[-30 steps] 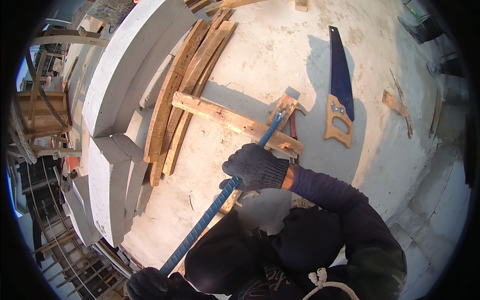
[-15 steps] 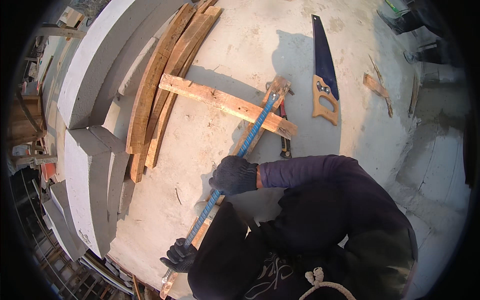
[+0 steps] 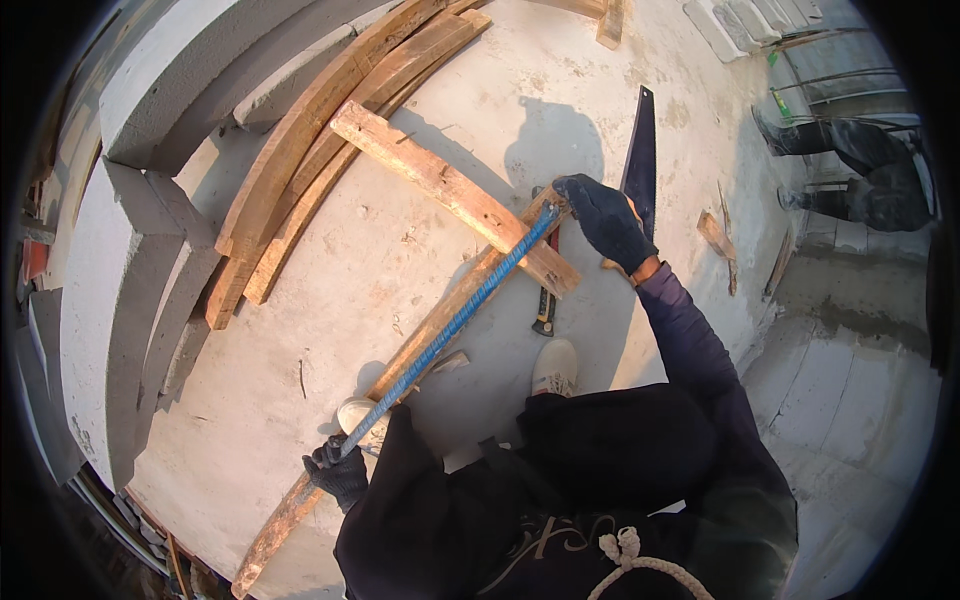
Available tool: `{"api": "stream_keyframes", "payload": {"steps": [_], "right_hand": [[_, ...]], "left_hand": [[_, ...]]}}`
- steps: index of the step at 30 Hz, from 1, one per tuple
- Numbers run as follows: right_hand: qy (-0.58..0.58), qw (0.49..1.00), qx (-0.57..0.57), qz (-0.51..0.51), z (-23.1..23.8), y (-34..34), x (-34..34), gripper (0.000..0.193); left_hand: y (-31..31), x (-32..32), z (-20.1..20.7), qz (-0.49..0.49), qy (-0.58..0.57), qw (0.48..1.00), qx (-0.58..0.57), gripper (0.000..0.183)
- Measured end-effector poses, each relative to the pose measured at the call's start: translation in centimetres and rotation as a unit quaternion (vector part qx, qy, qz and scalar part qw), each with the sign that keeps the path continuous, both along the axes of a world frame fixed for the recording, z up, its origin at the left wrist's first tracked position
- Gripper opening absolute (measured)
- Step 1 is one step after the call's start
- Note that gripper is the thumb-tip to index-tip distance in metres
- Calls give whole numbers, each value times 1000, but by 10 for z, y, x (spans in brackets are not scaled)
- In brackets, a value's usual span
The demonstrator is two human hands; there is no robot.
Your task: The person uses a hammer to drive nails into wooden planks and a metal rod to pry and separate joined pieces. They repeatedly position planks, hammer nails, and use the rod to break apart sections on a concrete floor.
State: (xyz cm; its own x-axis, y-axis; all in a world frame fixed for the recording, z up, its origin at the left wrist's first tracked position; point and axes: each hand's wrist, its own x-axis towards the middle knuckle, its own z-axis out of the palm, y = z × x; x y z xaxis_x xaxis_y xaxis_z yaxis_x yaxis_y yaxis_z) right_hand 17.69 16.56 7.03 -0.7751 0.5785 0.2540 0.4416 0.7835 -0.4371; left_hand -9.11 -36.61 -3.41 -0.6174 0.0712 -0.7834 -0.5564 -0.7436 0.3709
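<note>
A blue ribbed metal bar (image 3: 462,318) slants across the middle, along a long wooden plank (image 3: 400,362). My gloved left hand (image 3: 338,472) is closed round its near end. The gloved right hand (image 3: 608,222) is at the plank's far end, close to the bar's tip, with its fingers curled over the wood; some fingertips are hidden. A shorter board (image 3: 440,182) with nails in it crosses the long plank under the bar. Beyond my right hand lies a handsaw (image 3: 640,150), its wooden handle mostly covered. A tool with a black and yellow handle (image 3: 543,312) pokes out below the crossing boards.
Curved-looking wooden beams (image 3: 330,130) lie at left, beside stacked grey blocks (image 3: 120,290). A wood scrap (image 3: 716,238) lies on the concrete floor at right. Another person's legs (image 3: 850,150) show at upper right. My shoe (image 3: 556,366) stands near the plank.
My right hand has left the bar's middle and moved up and right to the plank's far end. The left hand still holds the near end. The view has shifted.
</note>
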Motion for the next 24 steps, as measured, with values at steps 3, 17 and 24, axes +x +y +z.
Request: {"api": "stream_keyframes", "payload": {"steps": [3,17,24], "right_hand": [[-133,969,133,158,-15,-9,-17,22],[-166,941,-53,289,43,-104,-158,46],[-272,868,-158,384,5,-189,-159,65]], "left_hand": [[-10,-6,-3,0,16,1000,25,48],[-47,-29,-5,8,-12,994,109,48],[-14,-16,1,-95,-4,995,-9,36]]}}
